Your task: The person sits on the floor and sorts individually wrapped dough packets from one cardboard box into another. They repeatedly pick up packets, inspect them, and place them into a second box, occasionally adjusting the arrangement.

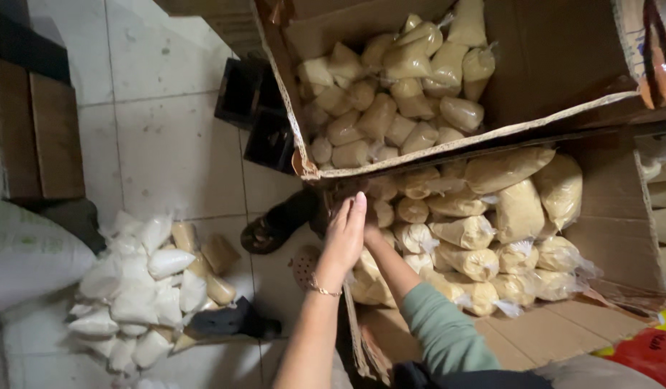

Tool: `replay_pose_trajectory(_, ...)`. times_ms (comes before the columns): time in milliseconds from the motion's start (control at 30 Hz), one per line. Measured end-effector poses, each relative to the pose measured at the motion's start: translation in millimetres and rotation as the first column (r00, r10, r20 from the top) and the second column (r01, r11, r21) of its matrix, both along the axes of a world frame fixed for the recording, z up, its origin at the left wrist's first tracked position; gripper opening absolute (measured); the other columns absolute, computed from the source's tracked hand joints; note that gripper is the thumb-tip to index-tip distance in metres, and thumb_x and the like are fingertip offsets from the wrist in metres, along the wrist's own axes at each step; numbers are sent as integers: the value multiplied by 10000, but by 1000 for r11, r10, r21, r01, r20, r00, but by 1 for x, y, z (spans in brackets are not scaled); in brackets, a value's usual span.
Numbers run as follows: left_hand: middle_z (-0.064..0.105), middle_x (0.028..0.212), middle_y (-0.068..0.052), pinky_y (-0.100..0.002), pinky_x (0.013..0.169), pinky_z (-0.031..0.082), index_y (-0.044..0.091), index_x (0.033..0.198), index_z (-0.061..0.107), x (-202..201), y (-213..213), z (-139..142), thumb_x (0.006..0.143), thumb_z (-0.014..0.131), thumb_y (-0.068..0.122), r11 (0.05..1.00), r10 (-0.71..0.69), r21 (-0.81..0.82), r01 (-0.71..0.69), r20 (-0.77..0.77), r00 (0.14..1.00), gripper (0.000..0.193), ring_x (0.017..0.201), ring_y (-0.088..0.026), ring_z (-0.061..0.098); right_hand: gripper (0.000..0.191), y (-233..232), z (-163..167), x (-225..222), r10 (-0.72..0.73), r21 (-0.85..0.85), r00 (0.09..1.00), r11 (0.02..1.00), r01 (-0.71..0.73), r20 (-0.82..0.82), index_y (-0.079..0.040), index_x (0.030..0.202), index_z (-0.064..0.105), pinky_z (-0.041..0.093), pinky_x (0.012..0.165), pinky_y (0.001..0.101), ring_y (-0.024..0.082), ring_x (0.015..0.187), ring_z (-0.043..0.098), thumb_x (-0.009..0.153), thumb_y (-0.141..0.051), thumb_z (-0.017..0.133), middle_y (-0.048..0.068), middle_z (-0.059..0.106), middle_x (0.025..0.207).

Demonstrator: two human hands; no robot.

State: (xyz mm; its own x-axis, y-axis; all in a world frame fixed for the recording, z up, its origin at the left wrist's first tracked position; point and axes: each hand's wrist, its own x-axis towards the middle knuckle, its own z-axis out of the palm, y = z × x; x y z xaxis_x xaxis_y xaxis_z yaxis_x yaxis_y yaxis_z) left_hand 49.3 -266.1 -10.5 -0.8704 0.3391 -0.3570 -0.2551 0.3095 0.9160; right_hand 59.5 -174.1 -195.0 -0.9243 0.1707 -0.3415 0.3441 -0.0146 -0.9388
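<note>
While both hands reach into the lower cardboard box (614, 230), the left hand (345, 234) sits flat against its near-left edge, fingers (353, 210) straight and together, gripping nothing visible. A thin bracelet (323, 290) is on that wrist.

The right hand (371, 232) is mostly hidden behind the left one; the forearm in a green sleeve (441, 324) runs up to it. Can't tell whether its fingers are open or closed, or whether they hold a bag. It ends right at the tan bags (462, 234) at the left side of the box.

Those bags are clear plastic filled with tan powder or grain, knotted at the top, piled loosely in the lower box. Larger ones lie at the back right, smaller ones near the hands.

Upper cardboard box (563, 65) overlaps the lower one from above and holds more of the same tan bags, its torn front edge just above the left fingertips.

On the tiled floor (167, 144), left: a heap of white bags (135, 288) with a few tan ones on its right side, well apart from the hands. Black crates (257, 115) stand behind, a large white sack (30, 252) at the far left. A sandalled foot (264, 232) is beside the box corner.
</note>
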Motion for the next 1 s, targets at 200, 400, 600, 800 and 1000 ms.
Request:
replay_pose_trajectory(200, 700, 1188, -222, -403, 999, 484, 6, 1199, 652, 0, -1, -4, 1031, 402, 539, 1000, 0, -12, 1, 13, 1000, 613, 1129, -374, 643, 364, 13, -16, -5, 373, -180, 901, 924, -339, 221, -116, 1257, 655, 448, 1016, 339, 173, 1150, 590, 1052, -359, 477, 28, 668, 1232)
replay_pose_trajectory(400, 669, 1229, -231, -423, 1009, 466, 24, 1242, 633, 0, -1, -4, 1033, 401, 543, 999, -3, -37, 2, -26, 1000, 606, 1170, -392, 610, 298, 45, -6, 3, 340, 568, 878, 671, -477, 337, -99, 1140, 687, 505, 923, 418, 290, 1091, 658, 1007, -329, 552, 116, 711, 1166)
replay_pose_trajectory(600, 675, 1181, -239, -437, 985, 474, 36, 1204, 641, 2, 3, -4, 1037, 401, 516, 997, -19, -80, 17, -33, 999, 562, 1127, -403, 613, 281, 30, 5, 38, 557, 851, 799, 285, -440, 227, -101, 1096, 701, 531, 810, 469, 306, 990, 686, 924, -302, 604, 124, 727, 1086)
replay_pose_trajectory(800, 680, 1174, -233, -448, 999, 458, 42, 1189, 645, 2, 0, -14, 1053, 403, 496, 996, -25, -86, 17, -86, 996, 532, 1128, -415, 600, 330, 24, -5, 42, 332, 919, 860, -220, -328, 387, -116, 1072, 718, 525, 752, 429, 240, 930, 705, 820, -312, 635, 83, 725, 1047)
replay_pose_trajectory(1000, 675, 1154, -247, -466, 981, 455, 47, 1159, 644, 2, -2, -16, 1058, 401, 478, 993, -51, -110, 39, -108, 993, 504, 1106, -430, 581, 240, 54, 0, 73, 527, 859, 691, -176, -481, 495, -196, 1136, 721, 542, 753, 472, 219, 858, 699, 944, -261, 593, 29, 670, 1080)
